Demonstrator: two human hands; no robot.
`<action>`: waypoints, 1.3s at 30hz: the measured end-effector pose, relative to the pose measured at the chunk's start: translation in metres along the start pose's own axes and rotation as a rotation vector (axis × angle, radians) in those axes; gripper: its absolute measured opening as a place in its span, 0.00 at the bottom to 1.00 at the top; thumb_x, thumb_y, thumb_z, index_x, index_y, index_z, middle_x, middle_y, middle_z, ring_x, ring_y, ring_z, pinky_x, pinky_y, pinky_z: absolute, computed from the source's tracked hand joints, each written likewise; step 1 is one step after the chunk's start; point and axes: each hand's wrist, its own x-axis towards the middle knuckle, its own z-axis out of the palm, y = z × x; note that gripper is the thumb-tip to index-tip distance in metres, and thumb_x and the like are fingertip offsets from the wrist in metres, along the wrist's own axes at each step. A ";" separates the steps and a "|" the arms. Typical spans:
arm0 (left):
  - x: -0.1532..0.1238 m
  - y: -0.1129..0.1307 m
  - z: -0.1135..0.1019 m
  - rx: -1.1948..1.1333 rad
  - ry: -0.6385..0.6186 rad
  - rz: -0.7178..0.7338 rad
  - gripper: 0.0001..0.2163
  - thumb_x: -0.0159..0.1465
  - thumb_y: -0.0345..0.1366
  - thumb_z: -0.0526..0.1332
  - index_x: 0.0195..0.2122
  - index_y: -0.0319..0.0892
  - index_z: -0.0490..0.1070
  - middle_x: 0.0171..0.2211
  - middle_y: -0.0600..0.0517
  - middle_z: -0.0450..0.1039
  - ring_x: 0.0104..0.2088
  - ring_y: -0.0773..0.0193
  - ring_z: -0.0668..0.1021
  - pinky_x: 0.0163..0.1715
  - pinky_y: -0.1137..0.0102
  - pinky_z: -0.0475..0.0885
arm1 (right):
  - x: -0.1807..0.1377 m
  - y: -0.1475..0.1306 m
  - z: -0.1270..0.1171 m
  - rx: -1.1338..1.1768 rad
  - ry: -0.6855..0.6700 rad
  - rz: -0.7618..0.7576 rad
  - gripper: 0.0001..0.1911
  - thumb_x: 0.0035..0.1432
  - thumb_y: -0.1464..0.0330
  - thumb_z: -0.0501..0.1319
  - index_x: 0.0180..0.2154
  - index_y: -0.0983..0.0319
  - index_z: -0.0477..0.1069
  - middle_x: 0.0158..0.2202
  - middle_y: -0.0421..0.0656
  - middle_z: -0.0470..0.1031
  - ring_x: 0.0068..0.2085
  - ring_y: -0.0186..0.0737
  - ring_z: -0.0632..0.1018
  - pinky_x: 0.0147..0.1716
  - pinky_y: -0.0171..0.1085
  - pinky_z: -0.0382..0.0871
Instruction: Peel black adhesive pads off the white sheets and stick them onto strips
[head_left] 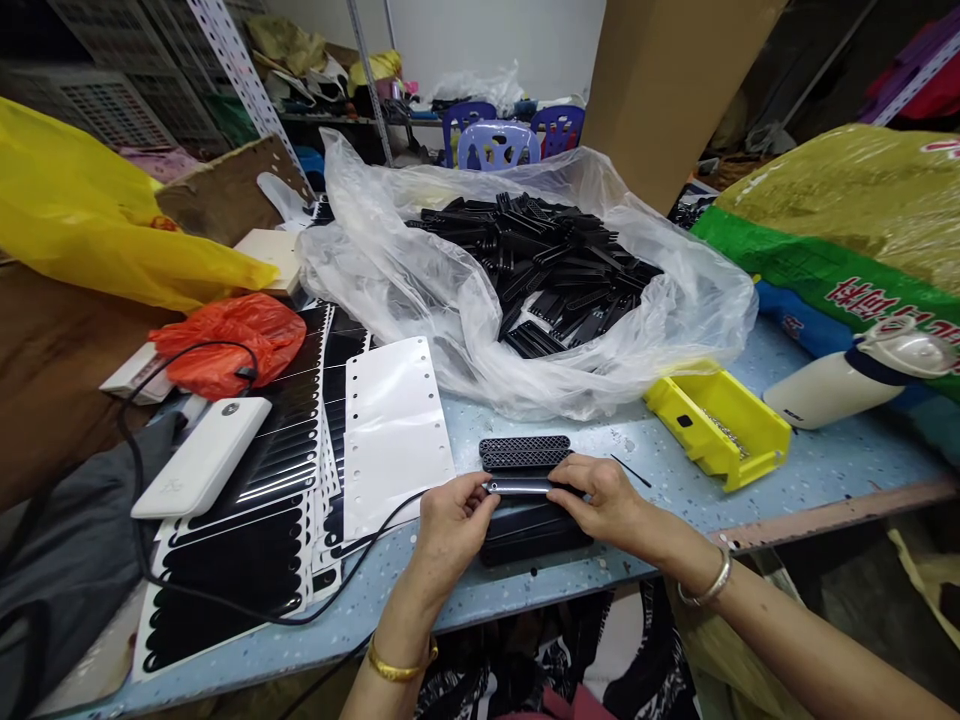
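My left hand (454, 515) pinches the left end of a narrow, glossy black strip (521, 487) with a small hole in that end. The strip's other end is between the fingers of my right hand (604, 495). Just beyond it lie black pieces with a lattice pattern (525, 452), side by side on the blue speckled table (615, 555). Below the strip, nearer the table edge, sit smooth black pieces (536, 537), partly covered by my hands. A thin dark rod (631, 472) rests to the right of my right hand.
A clear plastic bag (390, 285) holds a heap of black pieces (555, 265). To the right stand a yellow bin (679, 405) with small metal parts and a white bottle (821, 388). Leftward lie a white sheet (394, 430), black sticker sheets (232, 560) and a power bank (202, 460) with a cable.
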 end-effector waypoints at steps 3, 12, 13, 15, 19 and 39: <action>0.000 -0.001 0.000 -0.015 -0.005 -0.005 0.12 0.54 0.35 0.62 0.38 0.40 0.80 0.23 0.53 0.76 0.22 0.66 0.75 0.24 0.73 0.71 | 0.000 0.001 0.001 -0.007 0.006 -0.004 0.07 0.58 0.68 0.62 0.36 0.61 0.79 0.31 0.45 0.79 0.32 0.40 0.78 0.33 0.36 0.72; 0.001 0.005 -0.003 -0.008 -0.003 -0.015 0.12 0.54 0.37 0.63 0.37 0.39 0.80 0.23 0.52 0.77 0.21 0.65 0.76 0.23 0.73 0.71 | -0.002 -0.001 0.002 -0.005 0.031 -0.032 0.08 0.60 0.70 0.61 0.35 0.63 0.79 0.32 0.47 0.79 0.33 0.41 0.78 0.34 0.37 0.72; 0.001 0.005 -0.003 -0.011 0.000 -0.019 0.12 0.54 0.37 0.63 0.36 0.39 0.80 0.23 0.51 0.77 0.21 0.65 0.76 0.23 0.73 0.71 | -0.003 -0.001 0.003 -0.014 0.039 -0.039 0.08 0.60 0.70 0.60 0.34 0.63 0.79 0.32 0.47 0.79 0.33 0.41 0.78 0.35 0.37 0.72; 0.001 0.005 -0.003 -0.015 0.004 -0.022 0.12 0.54 0.37 0.63 0.36 0.39 0.80 0.23 0.51 0.78 0.22 0.65 0.76 0.23 0.73 0.71 | -0.003 0.000 0.005 -0.022 0.052 -0.052 0.08 0.60 0.70 0.60 0.34 0.62 0.79 0.32 0.47 0.79 0.33 0.41 0.78 0.35 0.37 0.73; 0.001 0.003 -0.002 -0.020 0.004 -0.030 0.12 0.53 0.37 0.63 0.36 0.39 0.80 0.23 0.51 0.78 0.21 0.65 0.76 0.22 0.73 0.70 | -0.004 0.002 0.007 0.002 0.067 -0.058 0.08 0.60 0.70 0.60 0.35 0.63 0.79 0.33 0.48 0.79 0.33 0.41 0.79 0.36 0.37 0.73; 0.002 0.001 -0.005 -0.093 -0.054 -0.106 0.13 0.54 0.38 0.63 0.37 0.38 0.80 0.23 0.51 0.76 0.23 0.65 0.76 0.25 0.72 0.71 | 0.006 -0.006 -0.005 -0.049 -0.052 -0.056 0.05 0.57 0.75 0.62 0.31 0.65 0.78 0.29 0.45 0.77 0.30 0.38 0.77 0.30 0.34 0.68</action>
